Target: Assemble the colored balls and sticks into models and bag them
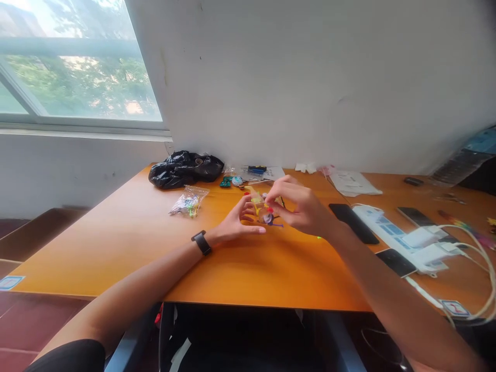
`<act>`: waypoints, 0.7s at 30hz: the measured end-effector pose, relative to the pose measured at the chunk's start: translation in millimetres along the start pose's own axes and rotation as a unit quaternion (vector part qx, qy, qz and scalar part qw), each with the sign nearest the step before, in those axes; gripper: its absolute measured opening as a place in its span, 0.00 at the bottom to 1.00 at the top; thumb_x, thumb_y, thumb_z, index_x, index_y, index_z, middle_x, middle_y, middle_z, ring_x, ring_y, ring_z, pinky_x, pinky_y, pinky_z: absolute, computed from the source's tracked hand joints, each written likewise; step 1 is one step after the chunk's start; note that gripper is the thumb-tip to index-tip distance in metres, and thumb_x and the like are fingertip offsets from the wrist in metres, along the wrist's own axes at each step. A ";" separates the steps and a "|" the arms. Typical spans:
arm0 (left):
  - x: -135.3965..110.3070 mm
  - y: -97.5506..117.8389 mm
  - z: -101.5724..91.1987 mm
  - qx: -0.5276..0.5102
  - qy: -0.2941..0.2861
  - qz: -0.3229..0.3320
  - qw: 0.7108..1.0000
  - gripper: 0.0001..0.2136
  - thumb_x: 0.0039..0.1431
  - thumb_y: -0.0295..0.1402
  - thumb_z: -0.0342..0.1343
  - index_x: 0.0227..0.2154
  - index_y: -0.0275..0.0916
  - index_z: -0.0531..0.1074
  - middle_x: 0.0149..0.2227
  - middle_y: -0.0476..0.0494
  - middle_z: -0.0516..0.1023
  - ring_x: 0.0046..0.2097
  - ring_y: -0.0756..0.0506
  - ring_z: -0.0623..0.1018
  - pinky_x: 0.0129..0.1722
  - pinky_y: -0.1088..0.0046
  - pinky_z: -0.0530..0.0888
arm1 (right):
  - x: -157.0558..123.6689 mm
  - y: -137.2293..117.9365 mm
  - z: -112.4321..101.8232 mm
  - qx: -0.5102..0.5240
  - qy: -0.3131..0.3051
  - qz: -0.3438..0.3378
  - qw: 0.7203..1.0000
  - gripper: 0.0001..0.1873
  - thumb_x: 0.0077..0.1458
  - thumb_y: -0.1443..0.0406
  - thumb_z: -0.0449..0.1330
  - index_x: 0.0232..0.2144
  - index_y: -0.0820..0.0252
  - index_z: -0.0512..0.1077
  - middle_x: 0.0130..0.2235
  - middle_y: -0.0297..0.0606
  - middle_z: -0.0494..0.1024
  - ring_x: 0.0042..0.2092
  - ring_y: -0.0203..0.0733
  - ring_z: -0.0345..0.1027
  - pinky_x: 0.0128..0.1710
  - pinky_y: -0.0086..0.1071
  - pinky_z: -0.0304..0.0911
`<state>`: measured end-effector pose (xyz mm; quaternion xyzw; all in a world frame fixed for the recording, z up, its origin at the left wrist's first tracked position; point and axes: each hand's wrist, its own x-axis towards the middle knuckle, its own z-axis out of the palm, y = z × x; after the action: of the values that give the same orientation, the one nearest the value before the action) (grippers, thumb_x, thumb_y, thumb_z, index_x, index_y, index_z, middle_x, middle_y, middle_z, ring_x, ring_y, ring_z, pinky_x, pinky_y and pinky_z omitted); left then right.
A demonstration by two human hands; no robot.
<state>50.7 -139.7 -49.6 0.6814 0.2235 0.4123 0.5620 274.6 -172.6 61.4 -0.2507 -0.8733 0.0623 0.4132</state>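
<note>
Small yellow, red, white and purple plastic pieces (267,218) form a cluster on the orange-brown table, between my two hands. My left hand (239,219) is at the cluster's left side, thumb and curved fingers apart; whether its fingertips touch the pieces I cannot tell. Over the cluster's right side is my right hand (304,206), thumb and index finger pinched together. Anything between those fingertips is too small or too blurred to name. A clear zip bag (189,201) with small coloured parts lies left of my left hand.
A black plastic bag (185,169) lies at the table's back left. Green and round white parts (236,181) and screwdriver-like tools (256,169) are at the back. To the right are a black phone (353,223), a white power strip (387,227) and looping white cables (489,274).
</note>
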 end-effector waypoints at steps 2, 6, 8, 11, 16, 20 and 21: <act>-0.9 1.6 5.1 -0.028 -0.031 -0.008 0.999 0.40 0.49 0.39 0.79 0.63 0.43 0.68 0.55 0.34 0.77 0.53 0.37 0.79 0.53 0.59 0.76 | 1.7 -0.7 1.4 0.011 -0.023 -0.010 1.000 0.05 0.66 0.69 0.62 0.37 0.54 0.74 0.36 0.38 0.79 0.45 0.49 0.70 0.46 0.42 0.69; -5.0 5.5 12.1 -0.029 -0.076 -0.040 0.996 0.24 0.52 0.43 0.77 0.45 0.34 0.77 0.38 0.42 0.79 0.41 0.43 0.79 0.45 0.65 0.77 | 1.2 3.3 9.5 0.028 -0.036 -0.013 0.999 0.06 0.66 0.69 0.62 0.36 0.54 0.74 0.35 0.38 0.78 0.45 0.49 0.71 0.46 0.41 0.69; -5.9 5.3 12.5 -0.010 -0.073 -0.051 0.996 0.21 0.55 0.44 0.75 0.42 0.34 0.78 0.36 0.43 0.79 0.39 0.45 0.79 0.43 0.68 0.76 | -0.4 5.8 9.6 0.014 -0.012 0.002 1.000 0.03 0.66 0.68 0.62 0.39 0.53 0.75 0.39 0.39 0.80 0.47 0.49 0.72 0.49 0.43 0.69; -4.4 2.4 10.4 -0.012 -0.029 -0.049 0.998 0.21 0.55 0.42 0.75 0.45 0.34 0.78 0.39 0.41 0.81 0.40 0.45 0.80 0.42 0.70 0.76 | -11.3 14.5 -2.9 -0.047 0.055 0.059 0.996 0.08 0.66 0.63 0.63 0.47 0.53 0.74 0.48 0.42 0.80 0.51 0.51 0.73 0.52 0.44 0.69; 0.9 1.8 4.9 -0.045 0.063 -0.061 0.995 0.28 0.51 0.40 0.77 0.52 0.36 0.76 0.43 0.39 0.84 0.41 0.43 0.83 0.40 0.69 0.80 | -70.6 44.1 -40.1 -0.201 0.026 0.307 0.930 0.14 0.65 0.53 0.62 0.44 0.55 0.73 0.39 0.41 0.80 0.37 0.48 0.74 0.37 0.39 0.67; 1.7 7.4 2.1 -0.025 0.046 -0.077 0.996 0.26 0.50 0.40 0.78 0.48 0.34 0.78 0.45 0.34 0.86 0.42 0.41 0.85 0.35 0.72 0.80 | -128.3 51.9 -41.6 -0.194 -0.118 0.440 0.869 0.24 0.61 0.48 0.62 0.52 0.56 0.70 0.30 0.36 0.79 0.28 0.47 0.72 0.27 0.37 0.60; 1.6 8.4 1.6 -0.016 0.035 -0.082 0.996 0.25 0.50 0.42 0.78 0.47 0.33 0.79 0.45 0.33 0.86 0.42 0.40 0.86 0.32 0.73 0.78 | -138.5 50.9 -38.0 -0.171 -0.130 0.442 0.871 0.24 0.62 0.49 0.61 0.53 0.56 0.70 0.30 0.36 0.79 0.28 0.47 0.72 0.27 0.37 0.60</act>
<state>51.6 -141.7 -41.2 0.6365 0.2916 0.3917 0.5970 396.7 -199.9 -25.5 -0.6671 -0.7140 0.1197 0.1757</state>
